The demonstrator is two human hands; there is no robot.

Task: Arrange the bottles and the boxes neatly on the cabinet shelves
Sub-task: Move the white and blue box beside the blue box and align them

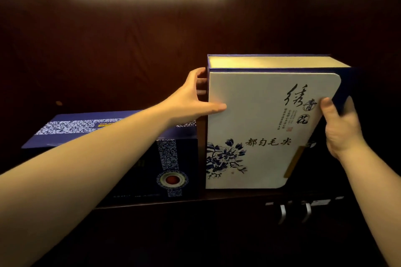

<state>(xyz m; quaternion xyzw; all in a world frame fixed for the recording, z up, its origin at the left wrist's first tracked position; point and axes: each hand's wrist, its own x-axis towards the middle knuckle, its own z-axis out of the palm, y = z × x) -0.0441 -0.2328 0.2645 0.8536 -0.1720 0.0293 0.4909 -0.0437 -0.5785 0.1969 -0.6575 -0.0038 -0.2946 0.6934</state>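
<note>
Hands, left point(191, 97) and right point(340, 128), each kept a grip clasping the upright white blue-flowered cardboard box point(260, 132) beside a dark blue box point(130, 158).

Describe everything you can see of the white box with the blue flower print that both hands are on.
The tall white cardboard-looking box with blue floral print stands upright on the dark wooden shelf, front facing the camera. It has black calligraphy, navy edging, a cream top face and a gold strip near its right edge. The left hand has a grip on its left side, thumb across the front; the right hand holds its right edge. A dark blue patterned box sits beside it on the left, a narrow gap between.
</note>
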